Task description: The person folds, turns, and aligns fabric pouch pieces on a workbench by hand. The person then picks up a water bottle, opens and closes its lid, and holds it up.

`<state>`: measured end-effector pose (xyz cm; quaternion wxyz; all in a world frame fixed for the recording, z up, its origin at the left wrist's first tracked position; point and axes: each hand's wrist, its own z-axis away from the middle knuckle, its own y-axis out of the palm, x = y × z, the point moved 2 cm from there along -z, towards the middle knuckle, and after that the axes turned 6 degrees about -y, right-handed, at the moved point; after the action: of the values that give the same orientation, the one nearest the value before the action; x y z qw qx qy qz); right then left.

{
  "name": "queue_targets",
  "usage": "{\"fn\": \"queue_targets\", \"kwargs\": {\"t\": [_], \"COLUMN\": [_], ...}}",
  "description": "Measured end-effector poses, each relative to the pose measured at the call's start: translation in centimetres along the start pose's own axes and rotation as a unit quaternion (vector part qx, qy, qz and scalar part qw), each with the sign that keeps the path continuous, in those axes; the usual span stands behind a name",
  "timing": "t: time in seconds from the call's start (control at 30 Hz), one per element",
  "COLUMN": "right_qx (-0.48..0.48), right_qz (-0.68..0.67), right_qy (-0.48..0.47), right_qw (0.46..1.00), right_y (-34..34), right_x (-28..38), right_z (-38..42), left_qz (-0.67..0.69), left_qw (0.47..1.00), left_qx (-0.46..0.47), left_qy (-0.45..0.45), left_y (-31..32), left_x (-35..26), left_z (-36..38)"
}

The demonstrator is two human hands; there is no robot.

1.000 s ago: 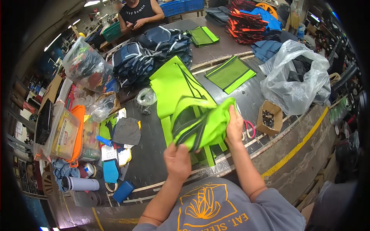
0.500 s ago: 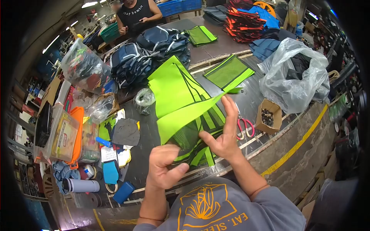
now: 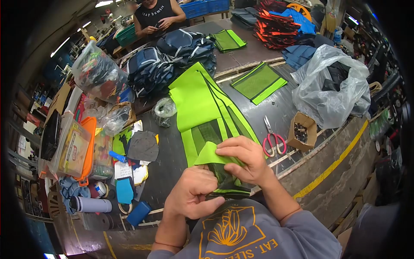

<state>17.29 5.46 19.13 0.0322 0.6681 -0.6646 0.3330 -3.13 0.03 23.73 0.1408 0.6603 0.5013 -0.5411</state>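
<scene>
One head-worn view looks forward and steeply down at the nearby hands (image 3: 217,172).

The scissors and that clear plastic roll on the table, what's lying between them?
The lime green fabric pieces lie between the scissors and the clear plastic roll, with bare tabletop on the scissors' side. The head view shows it.

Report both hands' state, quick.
Left hand: closed on the lime-green fabric.
Right hand: thumb and fingers closed on the same fabric.
</scene>
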Motion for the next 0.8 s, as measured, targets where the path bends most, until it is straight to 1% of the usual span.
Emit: {"fn": "queue_targets", "kwargs": {"t": [0.07, 0.2, 0.3, 0.33, 0.43, 0.6, 0.7, 0.73, 0.8], "right_qx": [-0.015, 0.007, 0.005, 0.005, 0.042, 0.053, 0.042, 0.042, 0.031], "right_qz": [-0.018, -0.002, -0.125, -0.125, -0.062, -0.019, 0.056, 0.056, 0.074], "right_qy": [0.013, 0.046, 0.095, 0.097, 0.083, 0.092, 0.065, 0.065, 0.078], "right_qw": [1.000, 0.999, 0.988, 0.987, 0.994, 0.994, 0.995, 0.995, 0.994], "right_y": [0.2, 0.7, 0.3, 0.3, 0.6, 1.7, 2.3, 2.4, 2.5], "right_x": [-0.2, -0.7, 0.2, 0.4, 1.0, 0.9, 0.7, 0.6, 0.3], "right_z": [0.4, 0.8, 0.0, -0.1, -0.5, -0.1, 0.2, 0.3, 0.3], "left_qz": [0.004, -0.042, -0.038, -0.037, -0.004, -0.013, -0.026, -0.026, -0.011], "left_qw": [1.000, 0.999, 0.999, 0.999, 1.000, 0.999, 0.998, 0.998, 0.999], "left_qx": [0.009, 0.005, 0.003, 0.003, 0.007, -0.003, 0.001, 0.001, 0.010], "left_qy": [0.002, -0.007, 0.005, 0.004, -0.028, -0.030, -0.063, -0.063, -0.036], "left_y": [0.2, 0.6, 0.9, 0.9, 1.0, 1.1, 1.3, 1.5, 2.1], "left_x": [0.0, -0.1, 0.3, 0.5, 1.5, 1.9, 2.0, 2.1, 2.2], "left_z": [0.0, -0.4, -0.5, -0.3, 0.0, 0.1, 0.0, -0.1, -0.3]}}
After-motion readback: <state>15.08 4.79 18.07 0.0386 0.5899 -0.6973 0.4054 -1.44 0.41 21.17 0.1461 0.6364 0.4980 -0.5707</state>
